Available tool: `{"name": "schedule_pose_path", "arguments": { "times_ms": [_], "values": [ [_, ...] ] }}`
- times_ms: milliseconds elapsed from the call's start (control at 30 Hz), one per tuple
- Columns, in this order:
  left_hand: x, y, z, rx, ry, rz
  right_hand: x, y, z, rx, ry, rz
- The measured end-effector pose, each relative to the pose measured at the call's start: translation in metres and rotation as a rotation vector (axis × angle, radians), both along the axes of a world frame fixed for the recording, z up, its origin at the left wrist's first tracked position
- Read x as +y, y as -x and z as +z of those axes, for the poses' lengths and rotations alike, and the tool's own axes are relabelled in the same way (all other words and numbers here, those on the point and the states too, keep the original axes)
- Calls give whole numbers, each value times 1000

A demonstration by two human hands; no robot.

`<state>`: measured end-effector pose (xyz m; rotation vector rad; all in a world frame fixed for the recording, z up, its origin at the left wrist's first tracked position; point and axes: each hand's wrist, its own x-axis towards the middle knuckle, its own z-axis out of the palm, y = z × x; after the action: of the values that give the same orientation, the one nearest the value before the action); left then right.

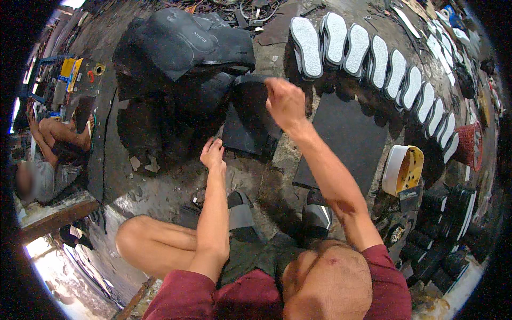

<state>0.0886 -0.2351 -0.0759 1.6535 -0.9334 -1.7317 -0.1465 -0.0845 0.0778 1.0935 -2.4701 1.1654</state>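
My right hand (286,104) is closed on the upper edge of a dark flexible sheet (253,98), which bends up and away from the ground. Below it lies a flat black panel (242,133). At that panel's near left corner is my left hand (213,153), its fingertips pressed together; what they pinch, if anything, is too small to make out. Behind both hands rises a big heap of black sheet material (186,45), draped in folds. To the right of my right forearm, a large dark rectangular board (341,141) lies on the ground.
Stacks of pale grey shoe soles (354,50) curve along the far right. Near them stand a white tub with yellow inside (394,170) and a red basket (469,146). Dark strips (453,213) pile up at the right. Another person (50,154) sits at the far left.
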Motion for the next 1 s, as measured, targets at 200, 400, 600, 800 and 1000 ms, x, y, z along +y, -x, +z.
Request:
{"name": "schedule_pose_path", "arguments": {
  "times_ms": [200, 400, 600, 800, 1000],
  "values": [
    [0, 2, 1, -20, 18, -53, -31, 42, 66, 252, -102, 67],
    [-7, 50, 51, -792, 1220, -502, -13, 36, 86, 243, -111, 230],
    [-125, 118, 107, -1160, 1340, -1410, 50, 24, 164, 330, 55, 42],
    [-176, 141, 112, -1388, 1254, -1611, 188, 12, 204, 71, 99, -259],
    [-246, 195, 188, -1507, 1238, -1537, 253, -27, 202, -86, 8, -101]
  ]
}}
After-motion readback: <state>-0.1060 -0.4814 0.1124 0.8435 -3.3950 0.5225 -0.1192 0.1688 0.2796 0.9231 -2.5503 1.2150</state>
